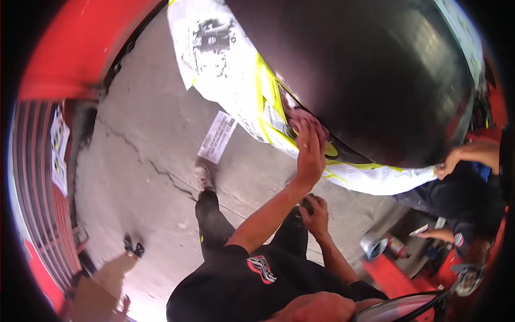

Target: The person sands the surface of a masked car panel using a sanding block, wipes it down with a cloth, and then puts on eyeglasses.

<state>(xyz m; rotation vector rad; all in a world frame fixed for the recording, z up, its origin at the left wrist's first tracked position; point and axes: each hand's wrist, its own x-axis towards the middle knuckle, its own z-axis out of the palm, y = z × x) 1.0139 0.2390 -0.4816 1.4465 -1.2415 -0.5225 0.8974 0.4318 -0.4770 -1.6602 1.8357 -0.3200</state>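
Note:
A large, glossy black curved panel (370, 70) fills the upper right, edged with newspaper masking (209, 48) and yellow-green tape (261, 86). My left hand (310, 147) reaches up to the panel's lower edge, its fingers laid over a crumpled maroon cloth (304, 117) and pressing it on the surface. Lower down, close to my thigh, my right hand (316, 213) is curled around a small dark object (307, 204). The fingers partly cover that object, so its kind is unclear.
Another person's hand (450, 161) touches the masking at right. A second hand (435, 234) there holds something flat. A printed sheet (217, 137) lies on the cracked concrete floor (139, 139). Cans (374, 246) stand at lower right. Someone in tan trousers (110, 279) is at lower left.

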